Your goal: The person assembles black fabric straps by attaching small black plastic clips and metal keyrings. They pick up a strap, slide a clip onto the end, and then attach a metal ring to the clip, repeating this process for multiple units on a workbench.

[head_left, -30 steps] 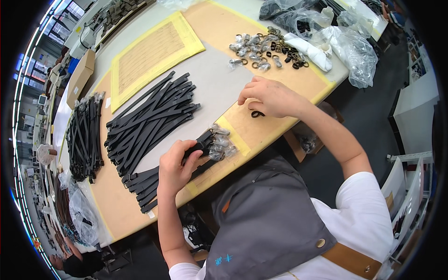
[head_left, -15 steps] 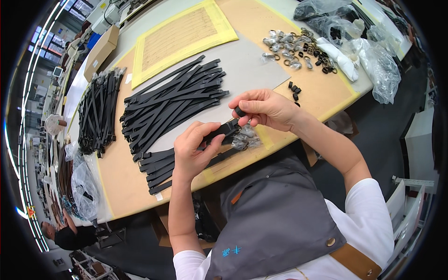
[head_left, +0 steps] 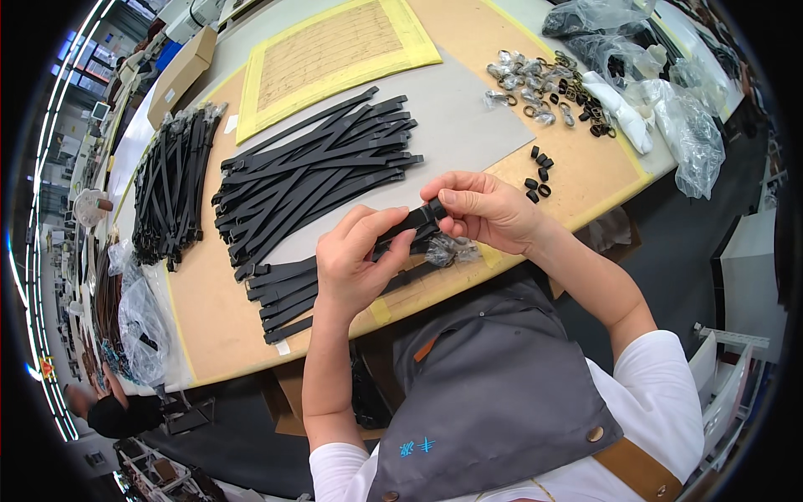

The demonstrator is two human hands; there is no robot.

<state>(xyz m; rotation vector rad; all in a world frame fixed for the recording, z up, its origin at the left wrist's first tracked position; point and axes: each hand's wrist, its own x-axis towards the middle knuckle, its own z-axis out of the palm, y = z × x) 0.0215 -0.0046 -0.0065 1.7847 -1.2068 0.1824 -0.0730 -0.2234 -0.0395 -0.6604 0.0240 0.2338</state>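
My left hand (head_left: 355, 255) pinches a flat black strap (head_left: 411, 221) near its end, thumb below and fingers above. At that end my right hand (head_left: 489, 211) grips a small black strap loop (head_left: 437, 207) between thumb and fingers. The loop touches the strap's tip; whether it is around it I cannot tell. Beneath my hands lies a clump of plastic-wrapped hardware (head_left: 452, 249). More black straps (head_left: 280, 293) lie beside my left hand, with a larger criss-crossed pile of straps (head_left: 314, 171) beyond. Several loose black loops (head_left: 542, 159) sit on the table past my right hand.
Another strap bundle (head_left: 176, 184) lies at the left. Metal rings and buckles (head_left: 544, 84), some wrapped, are spread at the far right by clear plastic bags (head_left: 682, 125). A yellow-taped board (head_left: 335, 63) and a cardboard box (head_left: 184, 75) stand farther back. A person (head_left: 121, 410) is at lower left.
My right hand has brought the black loop against the strap's end, where before it was held just above. The view has shifted slightly.
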